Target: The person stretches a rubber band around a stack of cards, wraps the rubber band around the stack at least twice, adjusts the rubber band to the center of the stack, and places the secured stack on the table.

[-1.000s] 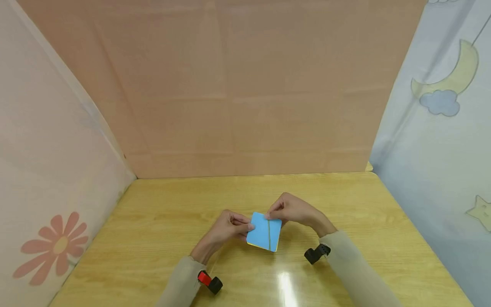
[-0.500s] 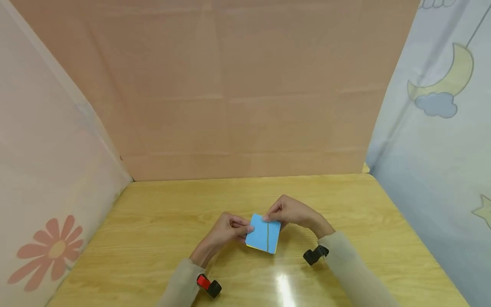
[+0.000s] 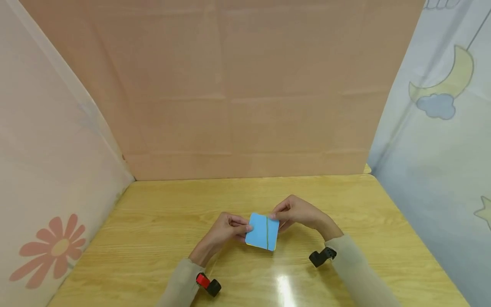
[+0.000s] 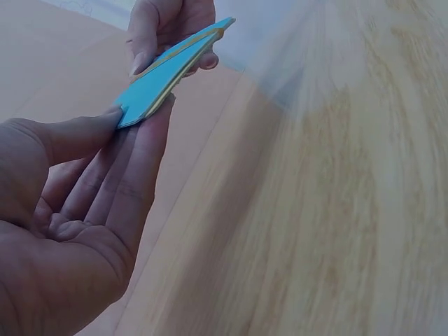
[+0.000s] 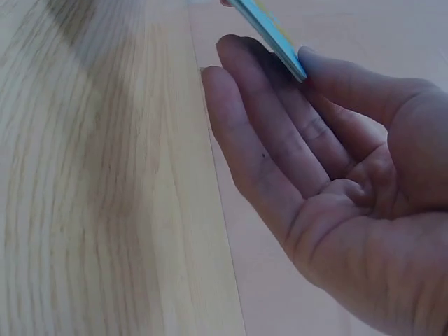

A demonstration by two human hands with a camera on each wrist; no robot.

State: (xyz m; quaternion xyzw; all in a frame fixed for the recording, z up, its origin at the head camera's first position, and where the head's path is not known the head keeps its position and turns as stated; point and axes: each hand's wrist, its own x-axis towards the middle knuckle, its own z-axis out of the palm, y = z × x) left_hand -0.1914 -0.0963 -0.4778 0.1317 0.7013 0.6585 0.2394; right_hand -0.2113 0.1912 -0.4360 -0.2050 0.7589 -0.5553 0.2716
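A thin stack of square cards (image 3: pixel 258 233), blue on top with a yellow edge below, is held above the table between both hands. A tan rubber band (image 3: pixel 267 238) runs round the stack, right of its middle. My left hand (image 3: pixel 227 230) pinches the left edge, thumb on the blue face and fingers underneath, as the left wrist view shows. At the upper right corner my right hand (image 3: pixel 301 214) pinches the stack, its thumb close to the band. In the right wrist view the right hand's other fingers (image 5: pixel 262 150) extend loosely below the cards (image 5: pixel 269 35).
The wood-grain table (image 3: pixel 172 200) spreads under both hands. A brown panel (image 3: pixel 230 106) stands along its back edge. Fabric walls (image 3: pixel 433 170) flank the sides, one with a flower print (image 3: pixel 57 247). Each wrist wears a small black camera (image 3: pixel 322 256) on a strap.
My right hand has slid a little to the right along the top edge, its thumb passing from left of the band to the corner. The left hand keeps its pinch.
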